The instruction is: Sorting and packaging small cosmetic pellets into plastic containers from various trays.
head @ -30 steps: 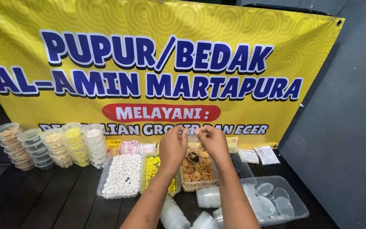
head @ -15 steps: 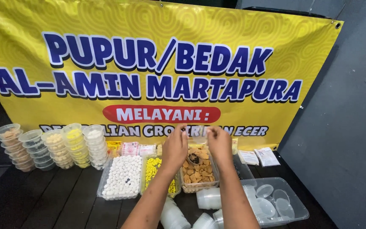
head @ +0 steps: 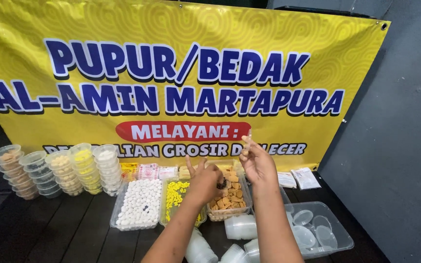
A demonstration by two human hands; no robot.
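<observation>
Both of my hands are raised over a row of clear trays on a dark wooden table [head: 74, 234]. My left hand [head: 204, 181] hovers over the tray of orange-brown pieces [head: 230, 199], fingers pinched on a small dark piece [head: 221, 184], with one finger pointing up. My right hand [head: 257, 163] is a little higher and to the right, its fingertips pinched on a small pale piece [head: 247, 138]. To the left stand a tray of yellow pellets [head: 175, 194] and a tray of white pellets [head: 140, 204].
Stacks of small filled cups [head: 59, 173] stand at the back left. A clear box of round lids [head: 317, 229] sits at the right. Empty clear cups [head: 239, 226] lie near the front. Small packets [head: 298, 179] lie along the back, below a yellow banner [head: 181, 58] on the wall.
My hands, close together a second ago, have drawn apart. The right hand has risen and moved right; the left has dropped slightly towards the orange-brown tray.
</observation>
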